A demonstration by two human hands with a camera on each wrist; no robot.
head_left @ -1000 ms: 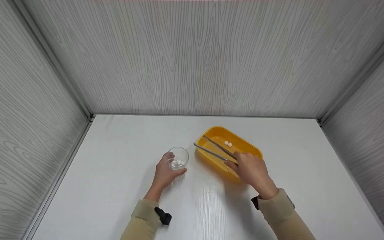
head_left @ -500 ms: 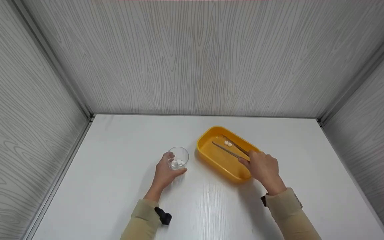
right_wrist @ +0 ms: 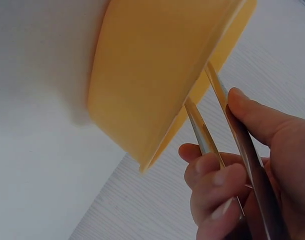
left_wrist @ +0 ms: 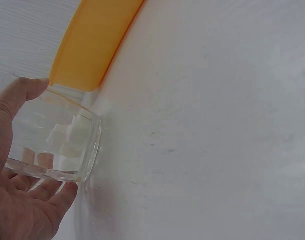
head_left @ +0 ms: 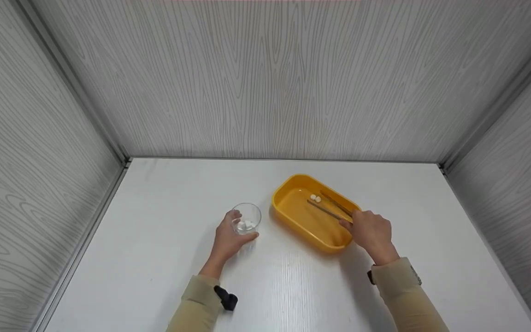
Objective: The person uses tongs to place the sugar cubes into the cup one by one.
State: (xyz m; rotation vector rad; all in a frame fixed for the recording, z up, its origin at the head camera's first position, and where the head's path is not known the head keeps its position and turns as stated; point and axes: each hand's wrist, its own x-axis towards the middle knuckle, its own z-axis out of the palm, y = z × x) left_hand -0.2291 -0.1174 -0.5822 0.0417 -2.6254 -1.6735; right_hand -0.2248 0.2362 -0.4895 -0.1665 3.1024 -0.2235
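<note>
My left hand is curled around a clear glass standing on the table. Several white cubes lie at the bottom of that glass, as the left wrist view shows. Over the near right end of a yellow tray, my right hand grips metal tongs with thumb and fingers. The tongs' arms are spread and reach down into the tray. Two small white pieces lie side by side on the tray floor, close to the tong tips and apart from the nearer arm. In the right wrist view, the tray wall hides the tips.
A white table carries everything, with grey wood-grain panels at the back and both sides. The tray stands to the right of the glass, a small gap between them. A black device is strapped at the left cuff.
My right hand has moved right with the tongs. Their tips went from above the tray's left rim to inside it, beside the white pieces. The left hand and glass stayed put.
</note>
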